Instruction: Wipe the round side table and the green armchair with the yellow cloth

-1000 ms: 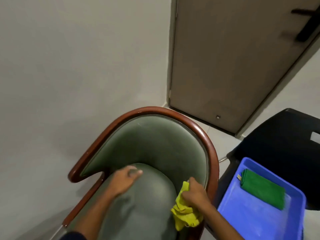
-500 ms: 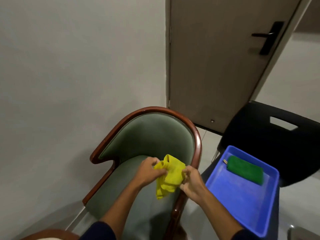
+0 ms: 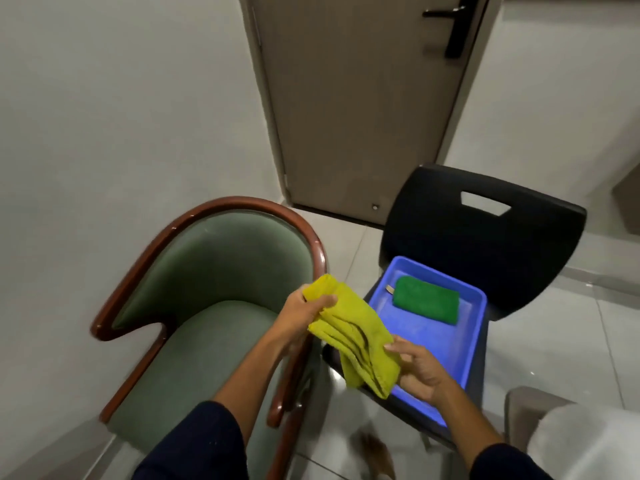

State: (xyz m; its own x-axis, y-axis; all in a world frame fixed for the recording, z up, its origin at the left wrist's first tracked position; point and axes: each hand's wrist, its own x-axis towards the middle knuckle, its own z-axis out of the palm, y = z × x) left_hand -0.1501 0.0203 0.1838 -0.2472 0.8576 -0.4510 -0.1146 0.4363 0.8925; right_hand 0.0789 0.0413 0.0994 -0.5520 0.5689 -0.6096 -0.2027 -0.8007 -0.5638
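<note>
The yellow cloth (image 3: 356, 336) hangs folded in the air between the green armchair (image 3: 207, 299) and the blue tray. My left hand (image 3: 306, 311) pinches its upper end, above the armchair's right wooden arm. My right hand (image 3: 419, 370) holds the cloth's lower end from beneath, with the thumb on top, over the tray's near corner. The armchair has a green velvet seat and back with a curved brown wooden frame (image 3: 263, 209). The round side table is out of view.
A blue tray (image 3: 467, 344) with a folded green cloth (image 3: 427, 303) sits on a black plastic chair (image 3: 485, 233) right of the armchair. A closed door (image 3: 363, 98) and grey walls stand behind. A pale upholstered object (image 3: 581, 441) is at the bottom right.
The yellow cloth has come up off the armchair's seat and moved right toward the blue tray. Both hands took hold of it and spread it out longer. The view has pulled back and turned right.
</note>
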